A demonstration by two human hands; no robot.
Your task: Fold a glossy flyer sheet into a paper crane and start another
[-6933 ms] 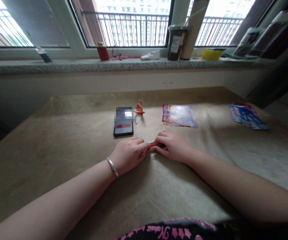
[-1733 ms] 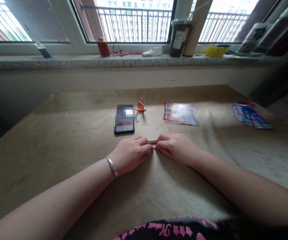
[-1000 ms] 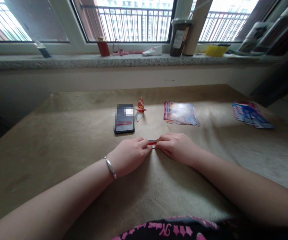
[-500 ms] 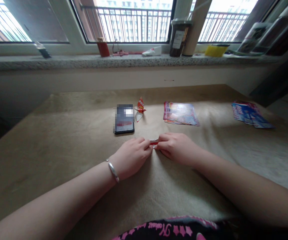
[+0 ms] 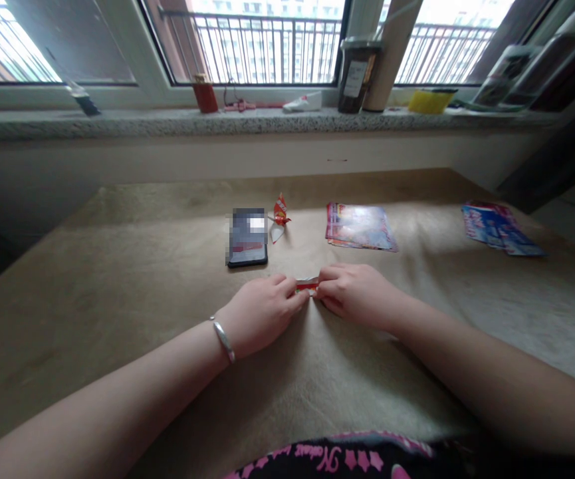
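Observation:
A small red and white piece of folded paper lies on the table between my hands, mostly covered by fingers. My left hand pinches its left end, with a silver bangle on that wrist. At the other end, the bent fingers of my right hand press and grip the paper. Just beyond my hands stands a red and white folded paper crane, next to a dark phone whose screen is blurred.
A stack of colourful printed sheets lies behind my right hand, and blue printed packets lie at the far right of the table. Along the windowsill stand a red jar, a dark lidded cup and a yellow container.
My hands have moved slightly apart along the paper, so a little more of its red strip shows between them. The phone, crane and sheets stay where they were.

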